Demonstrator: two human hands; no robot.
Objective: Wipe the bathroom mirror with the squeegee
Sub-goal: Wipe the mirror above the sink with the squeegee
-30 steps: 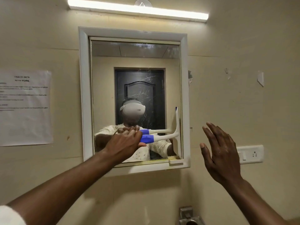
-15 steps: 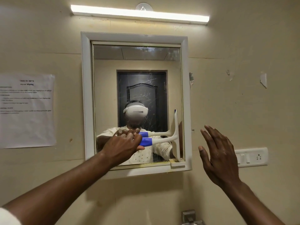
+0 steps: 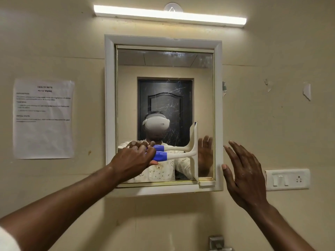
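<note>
Two hands are up at the wall, and only one of them is working. Our left hand [image 3: 134, 157] is wrapped around the blue grip of the squeegee [image 3: 183, 153], fingers curled over the top and thumb underneath, so the long white neck runs out level to the right and the blade stands upright against the glass. We judge that this sideways hold is chosen to let the blade sweep across the mirror [image 3: 163, 66] in a horizontal pass, its full edge pressed flat. The blade sits low on the right side of the glass, its lower end almost at the bottom edge of the white frame [image 3: 109, 105] and just beside the small latch block [image 3: 206, 182] in the corner.

Our right hand [image 3: 243, 174] holds nothing — fingers straight and spread, palm turned toward the frame's right edge, near it; whether it touches we cannot tell. It seems poised to steady the cabinet door so that blade pressure does not swing it.

Scratch-like streaks show over the reflected dark door, well above the blade, so we judge that much of the upper glass is yet to be wiped.

A printed sheet [image 3: 43, 118] hangs left of the frame, a switch plate [image 3: 287, 179] lies to the right, and a tube light [image 3: 170, 14] glows above.
</note>
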